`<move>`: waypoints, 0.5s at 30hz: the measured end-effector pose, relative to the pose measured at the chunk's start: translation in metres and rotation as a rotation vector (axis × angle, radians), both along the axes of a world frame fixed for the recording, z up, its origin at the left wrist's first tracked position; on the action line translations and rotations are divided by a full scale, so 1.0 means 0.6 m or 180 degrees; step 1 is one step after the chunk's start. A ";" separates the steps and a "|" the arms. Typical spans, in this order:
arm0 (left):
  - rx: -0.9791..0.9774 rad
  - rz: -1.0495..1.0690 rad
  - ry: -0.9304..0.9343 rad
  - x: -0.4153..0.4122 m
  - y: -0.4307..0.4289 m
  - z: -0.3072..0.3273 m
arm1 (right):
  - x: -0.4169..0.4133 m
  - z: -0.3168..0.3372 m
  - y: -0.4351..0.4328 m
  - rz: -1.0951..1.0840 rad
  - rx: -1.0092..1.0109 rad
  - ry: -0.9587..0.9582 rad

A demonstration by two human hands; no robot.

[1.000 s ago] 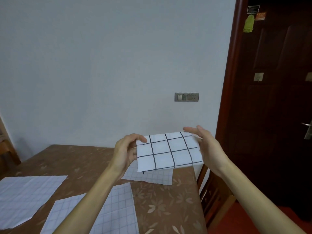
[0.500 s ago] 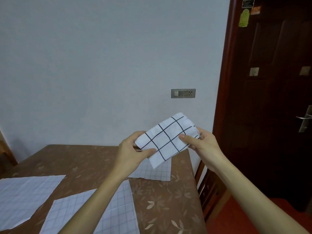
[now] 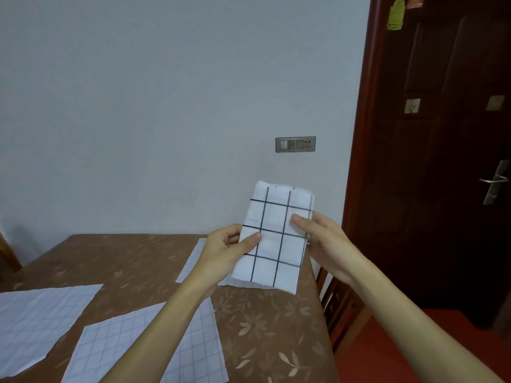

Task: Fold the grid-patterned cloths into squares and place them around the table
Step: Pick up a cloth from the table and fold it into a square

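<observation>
While both hands held it in the air above the far right corner of the table [image 3: 143, 261], the folded cloth [image 3: 276, 236] stood nearly upright, taller than it was wide and tilted a little to the right. It was white, crossed by bold dark lines into large squares, two full columns across and about four rows down, with a soft rounded fold along its top edge and loose layered edges at the bottom. The left hand [image 3: 224, 250] gripped its left edge about halfway down, thumb pressed flat on the front face and fingers curled behind. The right hand [image 3: 323, 239] pinched the right edge a little higher, its thumb lying across the front and the rest of the hand behind the cloth.

Below, the brown leaf-patterned table carried three more cloths lying flat, all with a finer, paler grid: one at the near left [image 3: 41, 319], one near the middle under the left forearm [image 3: 124, 352], and one farther off [image 3: 193, 258], partly hidden behind the left hand. To the right stood a dark wooden door [image 3: 442, 161] with a metal handle [image 3: 495, 183], and a switch plate [image 3: 295, 144] sat on the pale wall.
</observation>
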State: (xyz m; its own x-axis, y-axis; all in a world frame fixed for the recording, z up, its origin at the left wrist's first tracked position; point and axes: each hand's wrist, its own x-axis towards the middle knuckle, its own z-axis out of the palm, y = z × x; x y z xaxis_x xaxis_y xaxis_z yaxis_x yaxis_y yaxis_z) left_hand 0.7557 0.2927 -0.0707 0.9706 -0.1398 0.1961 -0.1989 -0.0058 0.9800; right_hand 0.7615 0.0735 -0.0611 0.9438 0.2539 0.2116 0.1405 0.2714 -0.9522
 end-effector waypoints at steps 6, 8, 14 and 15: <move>-0.0229 0.0297 -0.0189 0.007 -0.023 -0.038 | 0.004 -0.053 0.025 -0.0297 -0.0929 -0.0007; -0.0138 0.0423 -0.0248 0.013 -0.028 -0.057 | 0.005 -0.066 0.032 -0.0583 -0.1151 -0.0180; 0.0190 0.0822 -0.0358 0.041 -0.035 -0.117 | 0.024 -0.104 0.042 -0.0966 -0.1290 -0.0382; 0.0229 0.0822 -0.0305 0.045 -0.036 -0.126 | 0.025 -0.110 0.044 -0.0987 -0.1321 -0.0351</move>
